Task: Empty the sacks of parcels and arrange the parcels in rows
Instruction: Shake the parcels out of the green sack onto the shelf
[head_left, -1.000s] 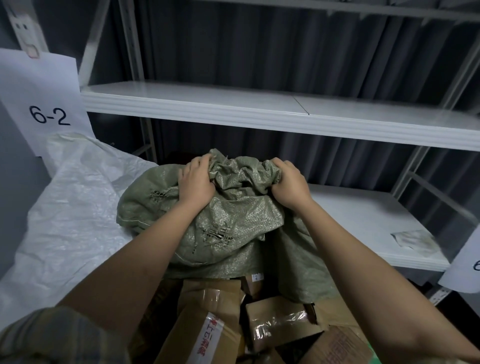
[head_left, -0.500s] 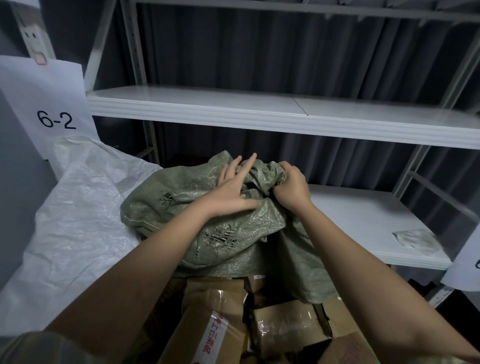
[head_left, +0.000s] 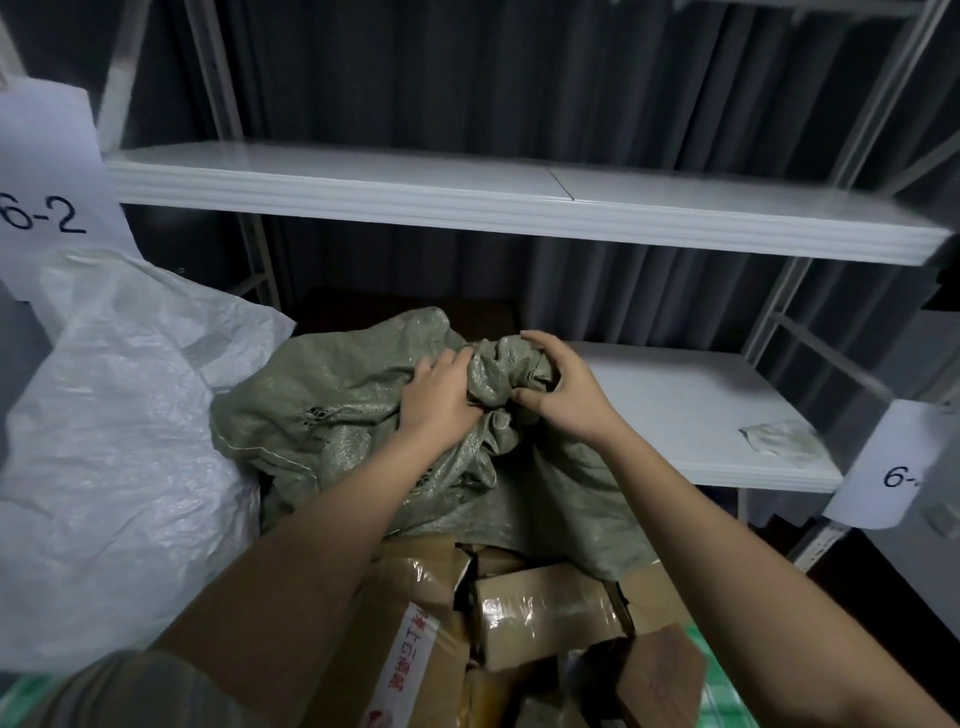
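Below the lower shelf (head_left: 691, 410), centre of view: one green woven sack (head_left: 332, 410), slumped and crumpled, its gathered top bunched between both hands.

Left hand (head_left: 441, 395): fingers curled into the bunched cloth, gripping it from the left.
Right hand (head_left: 561, 384): fingers and thumb curved round the same bunch from the right, pinching a fold; the two hands sit close together, the wad of fabric between them.

Parcels (head_left: 540, 608): brown cardboard boxes, several taped, heaped loosely under and in front of the sack's lower edge. None stands in a row yet.

White sack (head_left: 119, 441): large, crinkled, lying against the left side, touching the green one.

Paper labels: "6-2" (head_left: 41, 218) at left; a second label (head_left: 904, 467) at right.

Step in hand, as judged: emptying the green sack, held by its closed end. The next move likely calls for lifting that end high so any remaining boxes slide out, then setting the sack aside before sorting begins.

Not determinable: whether the sack still holds anything; its open mouth is hidden by the forearms and the heap. The right label's number is cut off. Print on the nearest box (head_left: 410, 670) is too blurred to read. The surface under the heap is out of sight.
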